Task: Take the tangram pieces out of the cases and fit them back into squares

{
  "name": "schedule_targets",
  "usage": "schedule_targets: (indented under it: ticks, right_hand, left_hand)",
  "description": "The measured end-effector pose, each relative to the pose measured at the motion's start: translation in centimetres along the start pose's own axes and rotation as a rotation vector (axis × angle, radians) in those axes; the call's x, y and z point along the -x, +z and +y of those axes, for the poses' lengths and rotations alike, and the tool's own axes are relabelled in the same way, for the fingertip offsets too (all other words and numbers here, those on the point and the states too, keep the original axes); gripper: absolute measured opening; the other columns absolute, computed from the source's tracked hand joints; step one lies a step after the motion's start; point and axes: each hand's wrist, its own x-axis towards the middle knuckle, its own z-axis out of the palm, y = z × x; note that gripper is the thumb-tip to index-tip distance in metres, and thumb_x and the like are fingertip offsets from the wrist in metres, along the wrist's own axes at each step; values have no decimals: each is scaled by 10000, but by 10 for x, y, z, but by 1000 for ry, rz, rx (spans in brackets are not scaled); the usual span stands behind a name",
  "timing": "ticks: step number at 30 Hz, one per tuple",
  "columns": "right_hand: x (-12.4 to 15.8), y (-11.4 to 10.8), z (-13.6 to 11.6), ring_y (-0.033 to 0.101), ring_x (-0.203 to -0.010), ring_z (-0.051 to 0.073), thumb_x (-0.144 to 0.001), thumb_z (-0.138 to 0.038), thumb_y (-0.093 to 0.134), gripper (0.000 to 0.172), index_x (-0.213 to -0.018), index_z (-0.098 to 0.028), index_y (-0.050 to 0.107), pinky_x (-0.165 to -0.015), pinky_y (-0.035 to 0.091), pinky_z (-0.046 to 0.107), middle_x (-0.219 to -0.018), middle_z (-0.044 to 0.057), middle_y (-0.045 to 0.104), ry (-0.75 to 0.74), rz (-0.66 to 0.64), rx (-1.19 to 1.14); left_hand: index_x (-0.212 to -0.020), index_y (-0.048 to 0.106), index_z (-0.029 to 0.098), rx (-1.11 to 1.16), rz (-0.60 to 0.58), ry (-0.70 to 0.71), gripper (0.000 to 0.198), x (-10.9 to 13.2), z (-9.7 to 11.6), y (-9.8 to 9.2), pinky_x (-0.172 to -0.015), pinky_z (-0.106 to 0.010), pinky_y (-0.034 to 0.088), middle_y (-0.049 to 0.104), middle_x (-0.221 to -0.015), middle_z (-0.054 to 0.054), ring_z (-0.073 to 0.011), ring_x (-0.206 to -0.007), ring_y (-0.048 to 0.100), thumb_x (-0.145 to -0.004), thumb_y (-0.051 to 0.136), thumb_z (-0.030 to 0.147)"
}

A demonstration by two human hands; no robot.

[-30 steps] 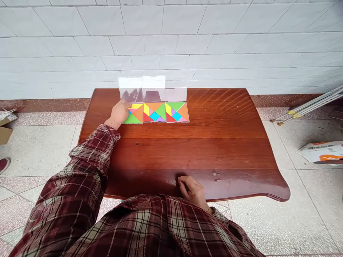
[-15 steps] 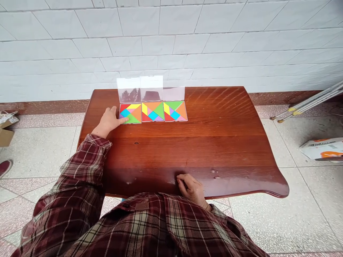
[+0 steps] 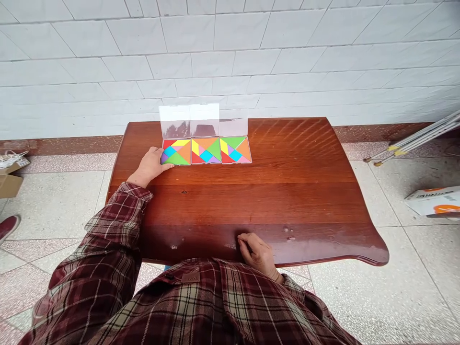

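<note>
Three tangram cases lie side by side on the table, each filled with coloured pieces, their clear lids raised at the back. My left hand [image 3: 151,165] is at the left tangram case [image 3: 179,152], its thumb along the front edge and its fingers against the left side, gripping that corner. The middle tangram case [image 3: 206,151] and the right tangram case [image 3: 235,149] line up beside it, edges touching or nearly so. Near the front edge of the table my right hand [image 3: 257,253] rests with its fingers curled in and nothing visible in them.
The glossy brown wooden table [image 3: 287,187] stands close to a white tiled wall [image 3: 287,67]. Crutches [image 3: 417,139] lean at the right, above a printed white carton [image 3: 436,201] on the floor. A cardboard box [image 3: 10,184] and a dark red shoe [image 3: 7,227] are at the left.
My left thumb has slid off the green piece to the front edge of the left case. That case sits slightly further right in view, while my right hand stays put.
</note>
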Motion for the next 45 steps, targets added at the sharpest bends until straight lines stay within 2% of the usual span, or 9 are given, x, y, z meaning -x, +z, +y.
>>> schedule_targets:
  ticks: [8, 16, 21, 36, 39, 41, 43, 45]
  right_hand:
    - [1, 1, 1, 669, -685, 120, -916, -185, 500, 135, -899, -220, 629, -659, 516, 216, -784, 16, 701, 18, 1, -26]
    - [0, 1, -1, 666, -688, 120, -932, -205, 468, 179, -894, -231, 640, -654, 515, 217, -780, 18, 701, 35, -3, -14]
    - [-1, 1, 0, 662, -673, 117, -928, -193, 475, 163, -890, -223, 631, -647, 508, 216, -771, 13, 699, 1, 4, 1]
    - [1, 6, 0, 657, -704, 118, -943, -206, 461, 194, -888, -213, 647, -673, 495, 213, -792, 22, 700, 18, -12, 26]
    - [0, 5, -2, 648, -697, 125, -946, -214, 450, 211, -882, -203, 651, -666, 490, 222, -778, 28, 687, 39, -40, 28]
    - [-5, 0, -4, 643, -691, 129, -941, -215, 454, 211, -873, -200, 653, -651, 488, 223, -769, 29, 679, 58, -107, -10]
    - [-18, -13, -3, 640, -699, 125, -934, -213, 464, 201, -868, -203, 654, -655, 490, 218, -773, 25, 679, 58, -216, -110]
    - [-43, -29, 5, 639, -728, 125, -927, -216, 473, 190, -871, -206, 655, -698, 496, 225, -800, 25, 687, 39, -292, -213]
  left_hand:
    - [-1154, 595, 139, 62, 12, -35, 540, -1, 0, 2, -909, -383, 485, 531, -1119, -118, -267, -986, 556, -729, 649, 468]
    - [-1051, 603, 152, 23, 44, -20, 428, 0, 1, 7, -964, -378, 465, 526, -1024, -104, -280, -1053, 527, -751, 631, 456]
    - [-961, 602, 152, -6, 57, -46, 353, 0, 1, 11, -950, -395, 470, 516, -951, -100, -282, -1017, 532, -760, 620, 441]
    - [-1029, 579, 136, -49, 47, -35, 387, -1, 2, 9, -971, -390, 472, 525, -1018, -108, -262, -1011, 544, -782, 605, 433]
    - [-1036, 586, 128, -78, 45, -21, 396, -1, 3, 7, -958, -411, 481, 536, -1052, -123, -279, -1018, 554, -794, 577, 442]
    - [-1072, 585, 125, -85, 43, -3, 425, 0, 2, 5, -962, -419, 480, 553, -1074, -132, -289, -1032, 560, -792, 576, 446]
    - [-1145, 565, 127, -77, 40, 22, 483, 4, 2, 2, -976, -425, 475, 577, -1096, -135, -296, -1056, 563, -788, 583, 453]
    - [-1223, 529, 116, -68, 59, 37, 542, 15, 5, 2, -992, -441, 469, 598, -1130, -150, -308, -1092, 563, -793, 582, 443]
